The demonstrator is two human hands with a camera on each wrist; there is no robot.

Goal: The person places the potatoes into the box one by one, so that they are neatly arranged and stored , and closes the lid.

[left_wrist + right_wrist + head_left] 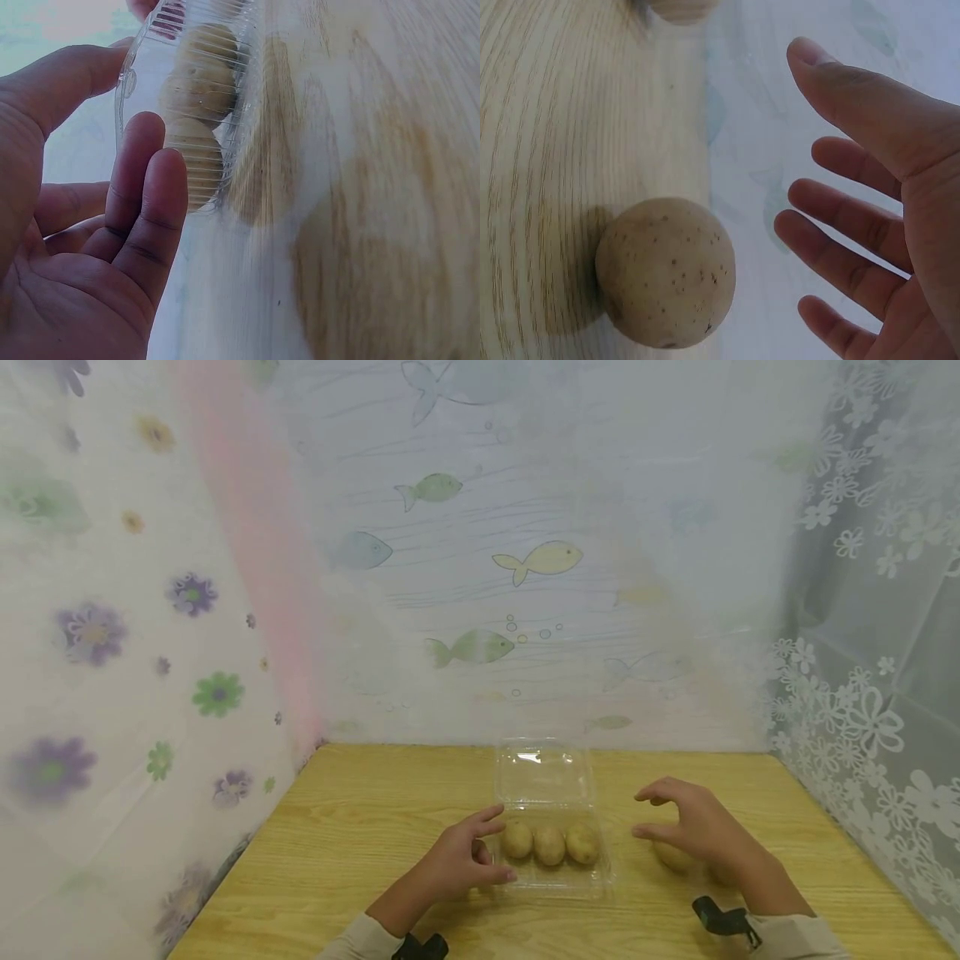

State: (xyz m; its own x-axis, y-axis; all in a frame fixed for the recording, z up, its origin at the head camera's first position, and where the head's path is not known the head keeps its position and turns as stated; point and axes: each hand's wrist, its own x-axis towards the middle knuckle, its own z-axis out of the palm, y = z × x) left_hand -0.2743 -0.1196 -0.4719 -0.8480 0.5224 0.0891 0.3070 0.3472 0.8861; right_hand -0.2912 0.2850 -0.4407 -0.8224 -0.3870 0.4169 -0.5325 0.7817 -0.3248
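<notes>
A clear plastic clamshell container (555,883) lies on the table with its lid (543,772) raised at the back. Inside it, a row of three potatoes (550,845) sits side by side. My left hand (453,860) holds the container's left side, thumb toward the front and some fingers curled, as the left wrist view also shows. To the right, my right hand (701,827) hovers with spread, loosely bent fingers and nothing in its grasp. Below it a loose potato (666,273) rests on the table, apart from the fingers and partly hidden in the head view.
The wood-grain table (360,810) is bounded by a fish-print curtain (480,568) behind, a flower-print sheet (112,693) at left and a white-flowered sheet (870,718) at right. Another potato (723,875) is mostly hidden beneath the right wrist.
</notes>
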